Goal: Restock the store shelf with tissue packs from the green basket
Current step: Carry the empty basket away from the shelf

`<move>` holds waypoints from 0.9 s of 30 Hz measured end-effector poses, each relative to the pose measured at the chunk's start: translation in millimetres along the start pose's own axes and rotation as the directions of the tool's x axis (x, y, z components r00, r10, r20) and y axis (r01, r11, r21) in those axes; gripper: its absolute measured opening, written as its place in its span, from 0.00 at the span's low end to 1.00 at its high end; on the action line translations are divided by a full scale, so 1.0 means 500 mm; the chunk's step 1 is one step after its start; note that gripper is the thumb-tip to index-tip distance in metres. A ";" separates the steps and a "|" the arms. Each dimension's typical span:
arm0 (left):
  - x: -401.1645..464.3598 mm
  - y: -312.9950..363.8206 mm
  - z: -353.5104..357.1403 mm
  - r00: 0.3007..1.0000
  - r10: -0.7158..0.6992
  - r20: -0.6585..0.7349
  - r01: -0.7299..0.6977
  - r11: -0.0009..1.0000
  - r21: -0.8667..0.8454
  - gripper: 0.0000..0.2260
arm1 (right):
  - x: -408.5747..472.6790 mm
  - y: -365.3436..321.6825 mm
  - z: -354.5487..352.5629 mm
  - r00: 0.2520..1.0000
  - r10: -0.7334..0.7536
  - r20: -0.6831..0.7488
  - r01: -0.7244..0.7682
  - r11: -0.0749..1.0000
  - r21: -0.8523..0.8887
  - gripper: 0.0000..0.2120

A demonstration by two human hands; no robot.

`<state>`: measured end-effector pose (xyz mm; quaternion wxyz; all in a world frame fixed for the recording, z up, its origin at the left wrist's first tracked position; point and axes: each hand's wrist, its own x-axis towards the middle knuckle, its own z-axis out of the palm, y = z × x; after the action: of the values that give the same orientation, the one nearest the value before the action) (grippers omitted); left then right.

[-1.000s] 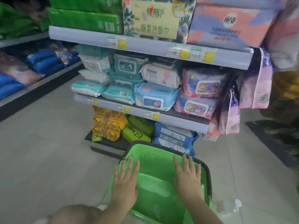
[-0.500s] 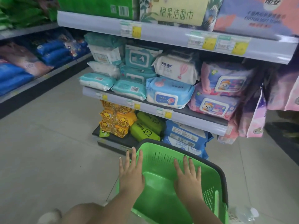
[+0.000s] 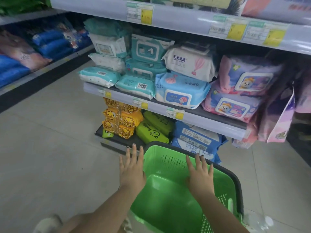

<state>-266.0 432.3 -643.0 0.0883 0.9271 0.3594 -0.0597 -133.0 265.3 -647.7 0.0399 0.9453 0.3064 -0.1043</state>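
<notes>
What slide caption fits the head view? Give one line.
Both hands, left hand and right hand, spread flat over an empty-looking green basket before stocked tissue shelves.

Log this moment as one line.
left hand: open, beside basket | right hand: open, over basket | green basket: no packs visible

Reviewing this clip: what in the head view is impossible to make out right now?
- Price tags on the shelf edge: print blurred and too small to read.
- Top-shelf packs: cut off by the upper frame edge.
- Green basket: near end hidden by both forearms and the lower edge; the visible floor holds no packs.
- Clear object beside the basket: blurred, unidentifiable.
</notes>
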 end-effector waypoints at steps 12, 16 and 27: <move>0.021 -0.051 0.004 1.000 0.019 0.019 -0.019 1.000 0.024 0.41 | 0.071 -0.013 0.015 0.999 0.027 0.024 -0.026 0.998 -0.054 0.38; 0.040 -0.057 0.009 0.998 0.056 0.003 -0.056 0.998 0.000 0.40 | 0.096 -0.026 0.023 0.999 0.035 0.039 -0.032 0.997 -0.063 0.38; 0.144 -0.122 0.032 0.992 0.117 -0.046 -0.116 0.993 0.030 0.39 | 0.181 -0.035 0.063 0.992 0.093 0.086 -0.085 0.992 -0.095 0.40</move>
<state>-255.1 520.5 -678.8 0.0703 0.9488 0.3058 -0.0373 -77.2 326.8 -698.8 0.1016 0.9496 0.2662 -0.1309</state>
